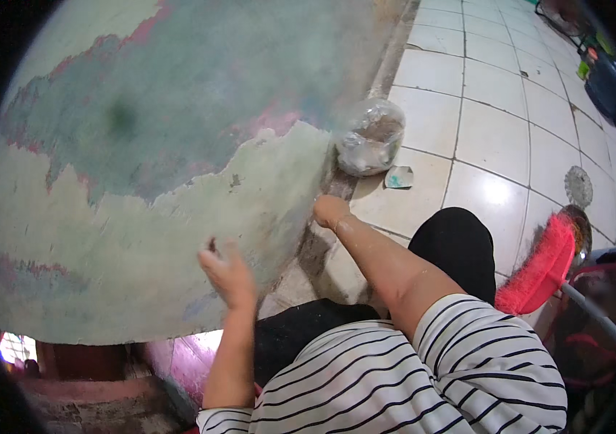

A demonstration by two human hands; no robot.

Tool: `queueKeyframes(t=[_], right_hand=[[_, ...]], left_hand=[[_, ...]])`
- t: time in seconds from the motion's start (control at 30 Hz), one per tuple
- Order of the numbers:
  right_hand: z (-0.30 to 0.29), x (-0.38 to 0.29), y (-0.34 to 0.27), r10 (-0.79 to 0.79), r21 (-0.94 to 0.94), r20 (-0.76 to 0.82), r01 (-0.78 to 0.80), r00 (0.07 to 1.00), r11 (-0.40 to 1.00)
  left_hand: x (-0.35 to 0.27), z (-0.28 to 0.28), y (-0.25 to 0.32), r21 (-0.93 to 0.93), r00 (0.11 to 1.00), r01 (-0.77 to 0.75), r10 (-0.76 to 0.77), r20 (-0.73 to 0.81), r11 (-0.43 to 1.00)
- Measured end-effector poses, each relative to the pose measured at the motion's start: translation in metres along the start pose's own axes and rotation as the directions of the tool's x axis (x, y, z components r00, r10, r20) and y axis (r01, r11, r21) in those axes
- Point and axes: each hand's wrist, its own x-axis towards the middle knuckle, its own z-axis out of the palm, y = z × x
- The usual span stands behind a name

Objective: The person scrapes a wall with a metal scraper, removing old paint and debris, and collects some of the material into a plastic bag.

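Observation:
My left hand (230, 278) is raised in front of the lower part of a wall with peeling paint (139, 233). Its fingers are blurred, and a small dark spot shows by a fingertip; whether it is held or a mark on the wall is unclear. Low at the wall's foot is my right hand (331, 210), bent over so that its fingers and anything in them are hidden. Just beyond it, a clear plastic bag (371, 138) with brownish and whitish contents leans against the wall. A small pale scrap with a turquoise stain (399, 177) lies beside the bag.
White floor tiles (495, 146) stretch along the wall to the right. Near my right knee lies a broom with pink bristles (535, 266). A round, clear, patterned object (578, 186) is beyond it. A dark stone-like ledge (101, 404) shows at lower left, past the wall's edge.

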Motion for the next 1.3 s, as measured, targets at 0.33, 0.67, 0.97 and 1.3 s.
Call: queueKeyframes(t=[0.33, 0.67, 0.97, 1.3], right_hand=[[-0.009, 0.004, -0.044, 0.063, 0.111, -0.440, -0.016, 0.896, 0.994], [-0.099, -0.052, -0.190, -0.217, 0.238, -0.623, 0.447, 0.752, 0.862], [-0.059, -0.026, -0.177, -0.216, 0.104, -0.679, 0.383, 0.702, 0.918], [-0.055, -0.031, -0.196, -0.224, 0.024, -0.656, 0.317, 0.721, 0.948]], left_hand=[[-0.002, -0.042, 0.022, 0.078, 0.991, -0.063, 0.054, 0.121, 0.995], [0.153, -0.282, 0.111, 0.901, 0.218, -0.358, 0.960, -0.175, 0.245], [0.229, -0.337, 0.121, 0.988, 0.226, -0.132, 0.973, -0.054, 0.085], [0.230, -0.332, 0.127, 0.992, 0.218, -0.088, 0.973, -0.071, 0.092]])
